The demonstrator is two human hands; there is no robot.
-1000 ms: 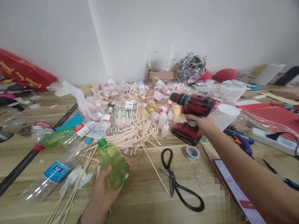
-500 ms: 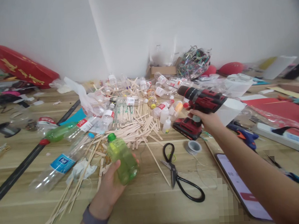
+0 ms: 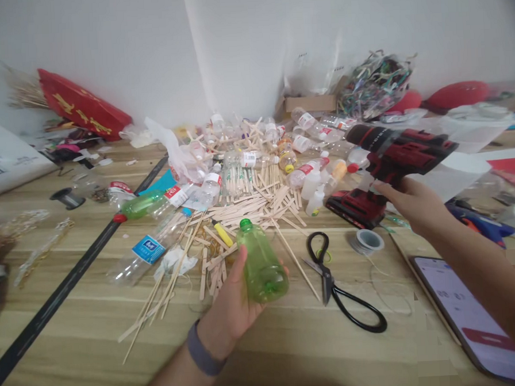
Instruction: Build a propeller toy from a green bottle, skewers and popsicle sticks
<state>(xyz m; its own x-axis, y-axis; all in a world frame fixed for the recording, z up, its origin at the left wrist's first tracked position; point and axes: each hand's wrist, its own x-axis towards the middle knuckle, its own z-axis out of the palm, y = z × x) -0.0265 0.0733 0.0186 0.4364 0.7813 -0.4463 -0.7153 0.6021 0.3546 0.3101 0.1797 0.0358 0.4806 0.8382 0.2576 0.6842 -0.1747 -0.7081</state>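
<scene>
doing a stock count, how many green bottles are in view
2: one green bottle in the left hand, another bottle lying farther left by the black strip; more may be hidden.

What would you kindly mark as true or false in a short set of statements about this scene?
1. The left hand holds a green bottle. True.
2. The right hand grips the scissors. False: the right hand grips a drill; the scissors lie on the table.
3. The phone lies to the right of the scissors. True.
4. The drill touches the green bottle. False: they are apart.
5. Wooden sticks lie piled beyond the green bottle. True.
</scene>
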